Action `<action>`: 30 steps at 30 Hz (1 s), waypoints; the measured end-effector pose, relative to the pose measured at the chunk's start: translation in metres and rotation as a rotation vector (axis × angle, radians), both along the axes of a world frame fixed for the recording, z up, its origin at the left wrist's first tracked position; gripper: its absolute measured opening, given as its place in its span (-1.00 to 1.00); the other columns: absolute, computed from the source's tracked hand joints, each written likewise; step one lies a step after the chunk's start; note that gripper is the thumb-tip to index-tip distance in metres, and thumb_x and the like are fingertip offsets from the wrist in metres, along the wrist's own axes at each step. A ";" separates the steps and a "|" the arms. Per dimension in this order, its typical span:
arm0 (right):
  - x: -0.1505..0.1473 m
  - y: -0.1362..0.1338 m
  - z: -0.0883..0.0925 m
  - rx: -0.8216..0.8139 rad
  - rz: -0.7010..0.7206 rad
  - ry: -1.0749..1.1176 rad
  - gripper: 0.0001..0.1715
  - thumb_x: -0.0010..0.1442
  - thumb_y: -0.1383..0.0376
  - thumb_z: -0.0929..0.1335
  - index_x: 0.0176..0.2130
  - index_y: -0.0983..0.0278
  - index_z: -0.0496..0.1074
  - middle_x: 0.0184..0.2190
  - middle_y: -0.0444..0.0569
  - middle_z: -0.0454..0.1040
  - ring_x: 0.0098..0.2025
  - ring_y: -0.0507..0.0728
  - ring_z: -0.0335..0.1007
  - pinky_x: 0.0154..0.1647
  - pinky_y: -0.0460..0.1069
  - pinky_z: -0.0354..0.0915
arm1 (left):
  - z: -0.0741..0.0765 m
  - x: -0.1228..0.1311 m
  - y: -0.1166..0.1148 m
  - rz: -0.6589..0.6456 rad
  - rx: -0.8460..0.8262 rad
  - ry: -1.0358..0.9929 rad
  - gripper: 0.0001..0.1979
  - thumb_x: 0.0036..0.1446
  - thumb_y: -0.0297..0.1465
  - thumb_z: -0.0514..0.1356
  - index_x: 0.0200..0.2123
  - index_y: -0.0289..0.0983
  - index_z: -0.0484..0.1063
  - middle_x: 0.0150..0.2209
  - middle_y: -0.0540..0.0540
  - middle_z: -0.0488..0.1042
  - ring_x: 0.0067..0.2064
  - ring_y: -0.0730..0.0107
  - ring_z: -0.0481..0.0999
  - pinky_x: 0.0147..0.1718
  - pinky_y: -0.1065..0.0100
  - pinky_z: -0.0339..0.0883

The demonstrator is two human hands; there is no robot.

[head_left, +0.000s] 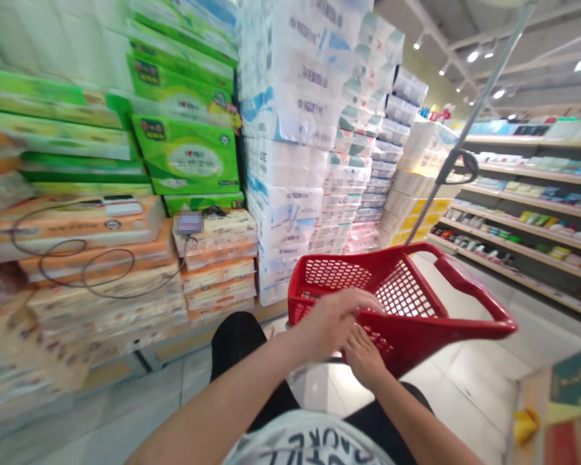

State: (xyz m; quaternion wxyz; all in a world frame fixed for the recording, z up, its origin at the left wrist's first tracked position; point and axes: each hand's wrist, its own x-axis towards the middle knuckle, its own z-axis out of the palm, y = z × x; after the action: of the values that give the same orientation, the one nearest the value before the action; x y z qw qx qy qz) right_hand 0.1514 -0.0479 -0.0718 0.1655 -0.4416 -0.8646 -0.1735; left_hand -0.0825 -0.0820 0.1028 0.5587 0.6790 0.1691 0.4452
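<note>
A red plastic rolling shopping basket [416,339] with mesh walls stands tilted in front of me. My left hand [332,323] reaches across its near side, palm down, with fingers stretched out along the near rim. They are slightly blurred, and whether they press on the rim I cannot tell. Just below, my right hand [365,358] lies against the basket's near wall, its fingers extended and meeting the left hand. No object shows in either hand. The part of the basket I can see into holds nothing visible.
Stacked tissue packs, green [188,158] and orange [77,223], line the left, with a looped cable [109,294] on them. White paper rolls [295,161] rise behind the basket. A grey pole [481,103] slants upward. Stocked shelves [527,168] stand right; a yellow item [526,426] lies lower right.
</note>
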 end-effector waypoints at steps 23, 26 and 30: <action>-0.074 0.023 0.053 -0.512 -0.012 -0.261 -0.50 0.22 0.35 0.33 0.14 0.25 0.25 -0.11 0.09 0.50 -0.07 0.20 0.43 -0.18 0.02 0.40 | -0.132 -0.012 0.144 0.617 0.395 0.936 -0.62 0.27 -0.22 -0.05 -0.26 -0.09 0.58 -0.18 0.00 0.61 -0.16 0.25 0.49 -0.01 0.21 0.17; -0.078 0.019 0.063 -0.592 -0.124 -0.236 -0.42 0.17 0.20 0.39 0.13 0.26 0.22 -0.24 0.03 0.53 -0.25 0.19 0.50 -0.28 0.01 0.39 | -0.135 -0.013 0.145 0.620 0.411 0.931 -0.60 0.27 -0.20 -0.07 -0.26 -0.09 0.57 -0.18 0.01 0.61 -0.17 0.26 0.48 -0.03 0.22 0.16; -0.071 0.019 0.077 -0.403 -0.165 -0.226 -0.61 0.33 0.24 0.23 0.13 0.21 0.24 -0.03 0.08 0.41 -0.21 0.13 0.46 -0.28 -0.02 0.36 | -0.136 -0.013 0.144 0.623 0.418 0.915 -0.61 0.28 -0.18 -0.07 -0.26 -0.08 0.56 -0.18 0.02 0.60 -0.17 0.29 0.46 -0.03 0.23 0.15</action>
State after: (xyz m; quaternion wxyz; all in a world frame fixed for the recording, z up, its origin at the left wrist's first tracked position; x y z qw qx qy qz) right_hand 0.0802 -0.0284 0.0056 -0.0384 -0.5127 -0.8557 -0.0590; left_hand -0.0956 0.0616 -0.0335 0.1264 0.8161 0.4928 0.2741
